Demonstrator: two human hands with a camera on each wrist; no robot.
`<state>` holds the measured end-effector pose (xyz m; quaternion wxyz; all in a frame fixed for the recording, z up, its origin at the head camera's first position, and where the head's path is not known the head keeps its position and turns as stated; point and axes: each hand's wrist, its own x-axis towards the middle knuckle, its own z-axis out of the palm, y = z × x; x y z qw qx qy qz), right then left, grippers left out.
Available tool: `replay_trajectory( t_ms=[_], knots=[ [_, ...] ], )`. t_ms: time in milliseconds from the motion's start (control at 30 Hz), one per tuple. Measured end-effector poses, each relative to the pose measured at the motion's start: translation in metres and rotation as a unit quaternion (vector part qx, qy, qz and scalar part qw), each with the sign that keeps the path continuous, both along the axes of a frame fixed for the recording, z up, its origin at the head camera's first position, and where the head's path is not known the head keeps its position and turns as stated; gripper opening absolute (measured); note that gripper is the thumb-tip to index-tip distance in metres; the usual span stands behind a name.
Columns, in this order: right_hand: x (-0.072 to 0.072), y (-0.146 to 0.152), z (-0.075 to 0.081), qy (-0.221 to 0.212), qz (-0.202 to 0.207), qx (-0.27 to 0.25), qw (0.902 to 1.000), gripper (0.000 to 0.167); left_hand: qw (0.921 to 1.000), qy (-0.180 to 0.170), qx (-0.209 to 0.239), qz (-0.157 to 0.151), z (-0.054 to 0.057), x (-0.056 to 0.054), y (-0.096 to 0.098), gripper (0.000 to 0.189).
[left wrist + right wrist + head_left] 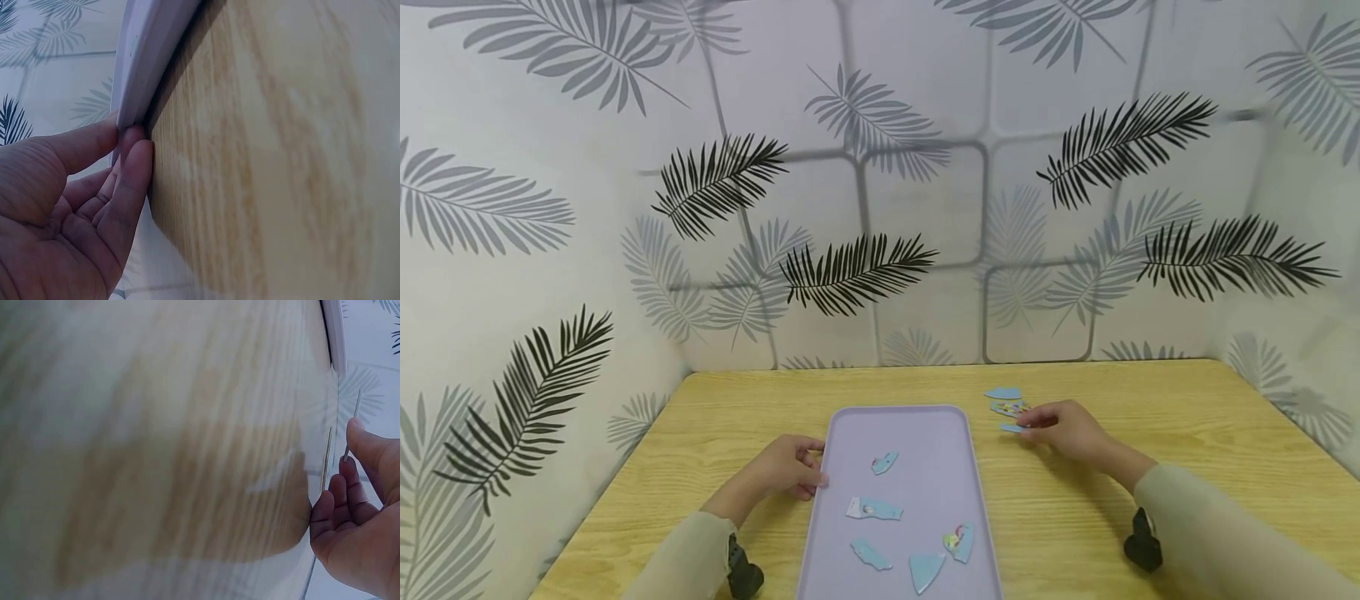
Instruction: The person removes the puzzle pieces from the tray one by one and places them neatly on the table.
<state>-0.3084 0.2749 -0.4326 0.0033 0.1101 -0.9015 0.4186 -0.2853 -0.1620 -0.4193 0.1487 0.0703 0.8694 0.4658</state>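
Note:
A lilac tray (895,425) lies on the wooden table, longer side pointing away from me. My left hand (790,467) holds its left edge; in the left wrist view the thumb (87,147) is on the rim and the fingertips are against the outer side. To the right of the tray, my right hand (1067,429) pinches a thin flat light-blue piece (1011,428) between thumb and finger. That pinched piece (358,403) shows edge-on in the right wrist view. Just beyond it lie a printed light-blue piece (1006,407) and a plain one (1003,392).
Several irregular light-blue pieces are spread on the tray, among them a printed one (959,542), a triangular one (927,572) and a white-ended one (876,508). Behind the table (1075,533) stands a leaf-patterned backdrop (925,200), which also runs along both sides.

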Motion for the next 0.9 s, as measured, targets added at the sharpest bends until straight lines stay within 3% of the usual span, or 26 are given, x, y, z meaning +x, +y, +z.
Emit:
replay_trajectory(
  t_ms=[233, 900],
  knots=[
    [-0.005, 0.0041, -0.0025, -0.013, -0.01, 0.01, 0.9998, 0.023, 1.0, -0.001, 0.0, -0.001, 0.0008, -0.0002, 0.0, 0.06],
    [-0.0098, -0.0004, 0.0, 0.007, -0.008, 0.04, 0.9992, 0.018, 0.9999, -0.003, -0.009, -0.004, 0.0005, -0.0013, 0.0003, 0.06]
  ],
)
